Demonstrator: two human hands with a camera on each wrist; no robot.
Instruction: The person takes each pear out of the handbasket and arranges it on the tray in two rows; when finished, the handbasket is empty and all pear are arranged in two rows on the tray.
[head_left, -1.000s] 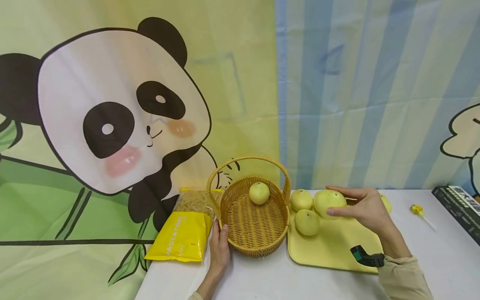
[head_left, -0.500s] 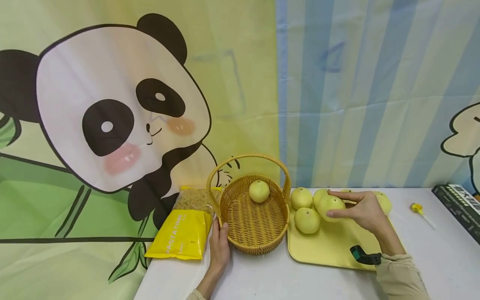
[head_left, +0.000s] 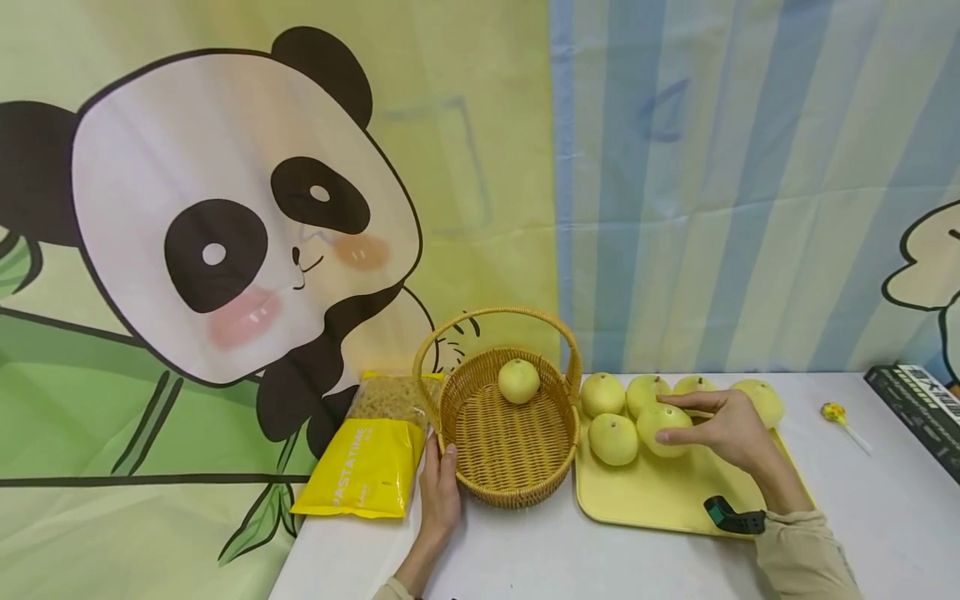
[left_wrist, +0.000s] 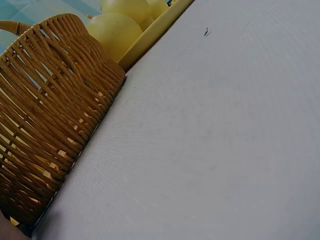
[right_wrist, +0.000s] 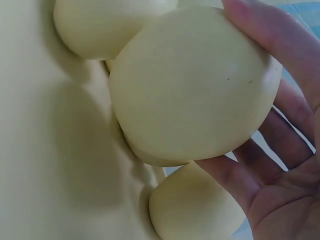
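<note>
A round pale yellow pear (head_left: 664, 431) is held between the thumb and fingers of the right hand (head_left: 723, 429). It is close over the yellow tray (head_left: 637, 504), and its shadow shows on the tray in the right wrist view. Several similar pears (head_left: 613, 440) sit along the tray's back and left. The left hand (head_left: 440, 493) rests against the left side of a wicker basket (head_left: 517, 500), thumb toward the front and fingers extended along the wall. Inside the basket, one pear (head_left: 518, 381) lies near the back. Only a sliver of the left hand appears in the left wrist view.
A yellow pasta bag (head_left: 367, 471) lies left of the basket. Right of the tray are a lollipop (head_left: 834, 414) and a dark box (head_left: 917, 425). The basket's tall handle (head_left: 498, 312) arches over its opening. A printed panda curtain (head_left: 480, 167) hangs behind the white table.
The right hand has brought its pear down and toward the tray's front, uncovering pears behind it. The left hand and basket stay in place.
</note>
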